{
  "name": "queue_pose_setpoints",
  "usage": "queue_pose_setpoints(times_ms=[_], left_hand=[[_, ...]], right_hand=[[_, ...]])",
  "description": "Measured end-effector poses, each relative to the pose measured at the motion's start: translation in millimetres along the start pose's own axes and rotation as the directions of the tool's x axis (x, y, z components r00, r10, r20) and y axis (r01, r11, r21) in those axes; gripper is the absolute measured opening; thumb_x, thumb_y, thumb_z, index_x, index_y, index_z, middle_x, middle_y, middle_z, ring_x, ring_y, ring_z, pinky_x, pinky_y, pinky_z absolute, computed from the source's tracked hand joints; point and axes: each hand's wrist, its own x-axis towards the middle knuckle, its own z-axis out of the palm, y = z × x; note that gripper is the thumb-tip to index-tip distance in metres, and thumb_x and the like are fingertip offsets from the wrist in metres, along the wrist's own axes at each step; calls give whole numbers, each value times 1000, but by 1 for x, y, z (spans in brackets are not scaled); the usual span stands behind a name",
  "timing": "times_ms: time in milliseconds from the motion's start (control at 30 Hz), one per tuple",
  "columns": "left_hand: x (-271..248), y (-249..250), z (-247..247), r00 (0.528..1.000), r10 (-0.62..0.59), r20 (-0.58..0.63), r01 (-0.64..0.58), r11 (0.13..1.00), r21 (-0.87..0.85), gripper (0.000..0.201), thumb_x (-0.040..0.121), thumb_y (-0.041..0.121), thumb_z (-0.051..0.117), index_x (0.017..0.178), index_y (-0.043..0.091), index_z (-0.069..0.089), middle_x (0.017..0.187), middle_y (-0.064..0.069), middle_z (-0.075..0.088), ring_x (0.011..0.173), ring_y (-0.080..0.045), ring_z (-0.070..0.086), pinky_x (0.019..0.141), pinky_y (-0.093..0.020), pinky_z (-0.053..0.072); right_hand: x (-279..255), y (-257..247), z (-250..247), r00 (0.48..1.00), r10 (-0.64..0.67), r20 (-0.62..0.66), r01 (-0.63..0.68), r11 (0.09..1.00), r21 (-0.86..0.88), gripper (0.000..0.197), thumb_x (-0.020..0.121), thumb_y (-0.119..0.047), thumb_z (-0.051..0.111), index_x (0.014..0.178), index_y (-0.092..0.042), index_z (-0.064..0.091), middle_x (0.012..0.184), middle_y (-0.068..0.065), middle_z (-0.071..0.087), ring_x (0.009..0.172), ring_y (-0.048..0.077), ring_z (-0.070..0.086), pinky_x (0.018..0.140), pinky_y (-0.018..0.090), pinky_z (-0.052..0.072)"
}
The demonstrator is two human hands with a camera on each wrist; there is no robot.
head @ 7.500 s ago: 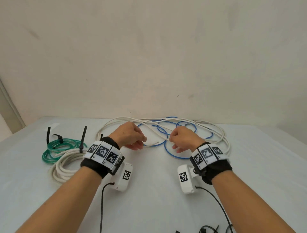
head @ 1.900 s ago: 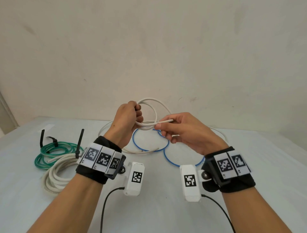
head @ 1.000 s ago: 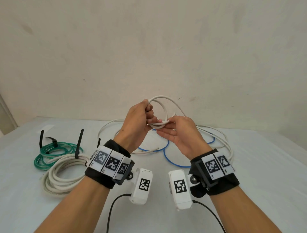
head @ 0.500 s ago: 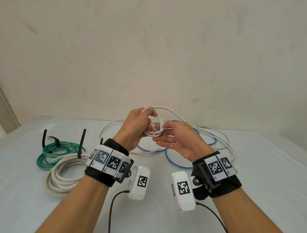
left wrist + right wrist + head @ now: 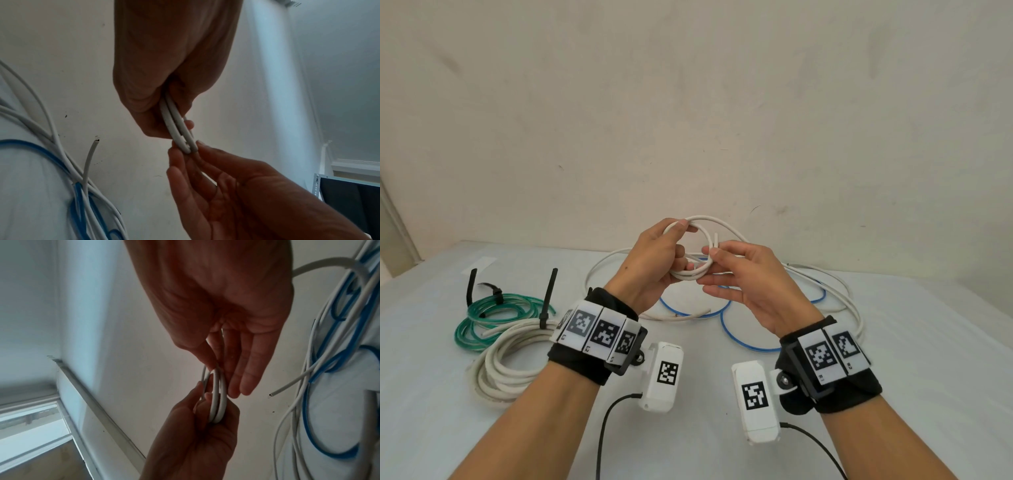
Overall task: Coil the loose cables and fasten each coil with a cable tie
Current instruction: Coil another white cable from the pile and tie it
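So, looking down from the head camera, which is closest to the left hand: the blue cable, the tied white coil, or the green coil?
From the left hand:
1. Blue cable, on the table just beyond, to its right.
2. Tied white coil, lower left.
3. Green coil, farthest left.

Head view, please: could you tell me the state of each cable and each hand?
Thin white cable: partly coiled, rest trailing on the table.
Blue cable: loose, uncoiled.
Green cable: coiled, tied.
Thick white cable: coiled, tied.
Left hand: grips the small loops.
Right hand: pinches the loops.
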Motion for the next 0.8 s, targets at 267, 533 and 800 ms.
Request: queue_pose_setpoints(times_ms=[267,533,800], left_hand=[[-3,2,0,995,-28,98,34,998,-60,26,109,32,49,114,15,68,58,5,30,49,-14,39,58,-25,43],[-6,2,6,982,63,177,-55,997,-53,25,110,30,48,115,12,64,61,6,25,50,-12,26,53,-23,43],[-8,1,13,980,94,177,-88,995,-39,30,110,27,48,120,3,62,58,8,30,49,-12,28,55,-24,43]], right_hand=[[1,-2,-7,998,-3,60,-4,992,124,16,92,-18,78,101,-12,66,96,15,77,85,23,75,82,38,62],[4,0,-2,988,-109,-113,88,980,-178,5,95,-8,67,94,-11,64,77,14,74,64,22,72,64,27,59],[3,-2,-5,988,-86,-125,64,983,-173,17,95,-8,64,110,-14,68,86,9,78,63,16,69,57,22,53]])
